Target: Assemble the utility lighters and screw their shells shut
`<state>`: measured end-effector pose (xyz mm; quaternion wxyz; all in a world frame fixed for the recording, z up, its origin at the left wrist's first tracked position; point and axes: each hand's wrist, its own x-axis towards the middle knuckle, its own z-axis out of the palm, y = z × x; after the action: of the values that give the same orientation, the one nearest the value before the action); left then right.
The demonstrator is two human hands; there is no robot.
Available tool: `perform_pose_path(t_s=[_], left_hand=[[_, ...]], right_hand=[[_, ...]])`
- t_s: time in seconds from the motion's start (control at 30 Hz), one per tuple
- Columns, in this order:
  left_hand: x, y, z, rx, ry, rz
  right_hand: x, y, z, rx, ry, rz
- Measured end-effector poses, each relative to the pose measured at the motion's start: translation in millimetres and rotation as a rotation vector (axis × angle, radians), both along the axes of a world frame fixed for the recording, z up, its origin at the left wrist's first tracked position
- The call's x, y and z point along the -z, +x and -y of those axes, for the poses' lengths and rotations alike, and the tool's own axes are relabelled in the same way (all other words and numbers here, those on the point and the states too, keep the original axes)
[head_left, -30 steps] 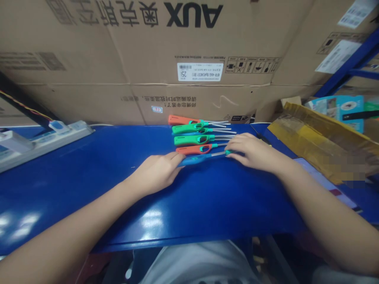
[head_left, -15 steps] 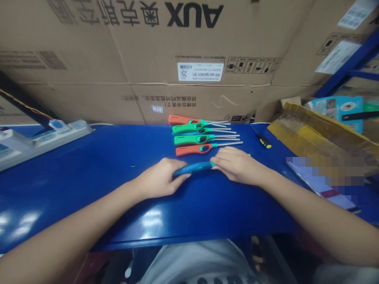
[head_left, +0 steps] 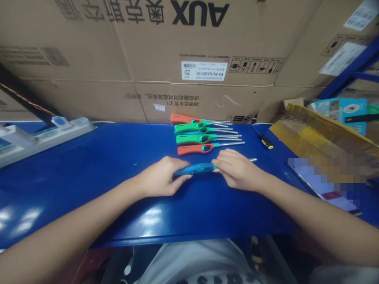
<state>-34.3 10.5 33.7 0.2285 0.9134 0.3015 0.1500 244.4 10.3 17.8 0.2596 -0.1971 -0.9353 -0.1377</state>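
Note:
A blue long-necked gas lighter [head_left: 197, 169] is held level above the blue table between my two hands. My left hand [head_left: 164, 176] grips its handle end, fingers on top and thumb beneath. My right hand [head_left: 237, 169] is closed around the neck side, by the teal collar; the metal tip pokes out past the knuckles. Just beyond my hands lies a row of similar lighters: an orange one [head_left: 192, 149] nearest, a green one [head_left: 191, 139] behind it, and several more green, blue and orange ones farther back, their metal necks pointing right.
A white power strip [head_left: 59, 136] lies at the left. A black and yellow screwdriver [head_left: 266, 142], yellow-taped packaging [head_left: 319, 138] and a flat pale item [head_left: 314, 179] are on the right. A large cardboard box [head_left: 148, 51] stands along the back of the blue table [head_left: 89, 173].
More of the lighter's metal tip shows beyond my right hand, which has tilted slightly. My left hand keeps its grip. The view has shifted a little.

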Motion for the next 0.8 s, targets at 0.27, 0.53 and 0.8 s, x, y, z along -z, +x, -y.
perform_pose_path(t_s=[0.27,0.53,0.8], left_hand=[[8.4,-0.8,-2.3,-0.029,0.213,-0.225],[6.3,4.6,-2.0,-0.058,0.254,-0.250],[10.1,4.7,-6.5,0.012,-0.051,0.077]], right_hand=[[3.2,4.6,-7.9,0.035,-0.159,0.036],[-9.4,16.4,-15.7,0.183,-0.462,0.076],[-9.4,17.7,-13.5,0.100,-0.255,0.112]])
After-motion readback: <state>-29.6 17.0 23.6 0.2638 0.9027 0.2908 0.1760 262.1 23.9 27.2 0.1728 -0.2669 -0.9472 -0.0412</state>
